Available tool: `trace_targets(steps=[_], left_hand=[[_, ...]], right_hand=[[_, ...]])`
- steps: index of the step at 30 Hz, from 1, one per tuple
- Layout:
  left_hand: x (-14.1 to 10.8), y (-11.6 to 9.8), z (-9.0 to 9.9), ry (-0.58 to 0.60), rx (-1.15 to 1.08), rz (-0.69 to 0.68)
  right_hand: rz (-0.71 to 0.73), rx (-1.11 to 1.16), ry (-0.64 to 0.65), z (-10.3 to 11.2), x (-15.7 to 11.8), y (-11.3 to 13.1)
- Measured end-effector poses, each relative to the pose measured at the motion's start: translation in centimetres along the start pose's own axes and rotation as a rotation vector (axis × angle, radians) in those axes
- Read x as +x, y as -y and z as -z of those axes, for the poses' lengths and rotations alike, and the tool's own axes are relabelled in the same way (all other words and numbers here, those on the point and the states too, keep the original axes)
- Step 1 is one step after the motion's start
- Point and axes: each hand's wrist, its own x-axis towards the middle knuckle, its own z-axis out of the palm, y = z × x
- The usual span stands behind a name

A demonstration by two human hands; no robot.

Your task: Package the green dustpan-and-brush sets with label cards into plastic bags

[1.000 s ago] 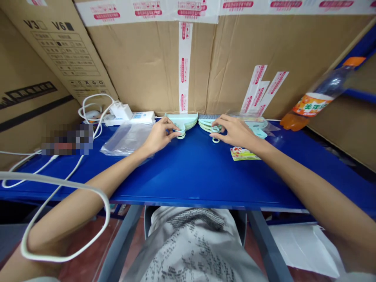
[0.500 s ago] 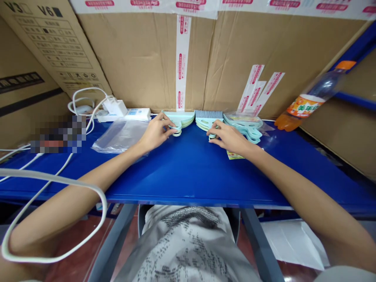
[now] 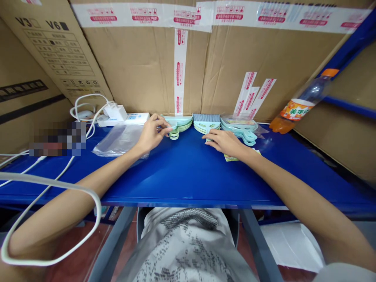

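Observation:
A stack of pale green mini dustpans (image 3: 182, 122) lies at the back of the blue table (image 3: 188, 176). My left hand (image 3: 151, 134) pinches the handle of the top dustpan. Right of it lies a stack of small green brushes (image 3: 207, 122) with grey bristles. My right hand (image 3: 225, 141) rests over the handle end of the brush stack, fingers curled on a handle. Further right lies a pile of bagged dustpan-and-brush sets (image 3: 241, 127).
Clear plastic bags (image 3: 119, 140) lie to the left. A white power strip with charger and cables (image 3: 117, 115) sits at the back left. A printed card (image 3: 232, 158) lies under my right wrist. An orange drink bottle (image 3: 299, 105) leans at the right. Cardboard boxes (image 3: 141, 66) wall the back.
Both hands stay on the two stacks. My left hand has lifted the top dustpan's handle slightly. My right hand has slid down and nearer along the brush handles. The view shifted a little.

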Motion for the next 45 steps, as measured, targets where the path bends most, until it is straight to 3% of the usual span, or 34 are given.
trace_targets(steps=[4, 8, 14, 16, 19, 22, 27, 29, 32, 37, 39, 42, 45], left_hand=[[-0.1, -1.7, 1.2, -0.027, 0.066, -0.072], [-1.7, -5.2, 2.8, -0.023, 0.200, -0.309], [-6.1, -10.0, 2.5, 0.276, 0.272, -0.780], [-7.1, -11.2, 1.6, 0.361, 0.229, -0.990], [-8.0, -12.6, 0.1, 0.373, 0.135, -1.342], [-8.5, -13.4, -0.7, 0.431, 0.123, -1.476], [-8.6, -12.6, -0.4, 0.414, 0.171, -1.451], [-8.4, -11.9, 0.1, 0.494, 0.200, -1.355], [-7.4, -10.6, 1.1, 0.574, 0.187, -1.075], [-3.5, -6.7, 2.0, 0.183, 0.253, -0.474], [-2.0, -4.7, 2.0, 0.153, 0.294, -0.283], [-1.0, -1.9, 1.5, 0.239, 0.318, -0.145], [-1.1, -0.2, 0.8, 0.278, 0.313, -0.128]], right_hand=[[0.025, 0.003, -0.053, 0.3, -0.3, 0.2], [-0.010, 0.019, -0.128, 1.3, -0.6, 0.4], [-0.128, 0.104, -0.219, 3.4, -1.4, -1.5], [-0.148, 0.176, -0.149, 4.4, -1.8, -2.4], [-0.119, 0.305, 0.065, 5.7, -2.8, -3.2], [-0.038, 0.343, 0.230, 6.4, -3.8, -3.3], [0.021, 0.233, 0.362, 6.2, -4.7, -2.1], [0.013, 0.194, 0.391, 6.1, -4.6, -1.8], [-0.011, 0.158, 0.401, 6.1, -4.6, -1.8], [-0.080, 0.117, 0.404, 6.0, -5.0, -3.0], [-0.081, 0.140, 0.405, 6.0, -5.1, -3.5], [-0.039, 0.204, 0.328, 6.0, -4.9, -3.6], [-0.062, 0.220, 0.102, 5.2, -3.8, -2.6]])
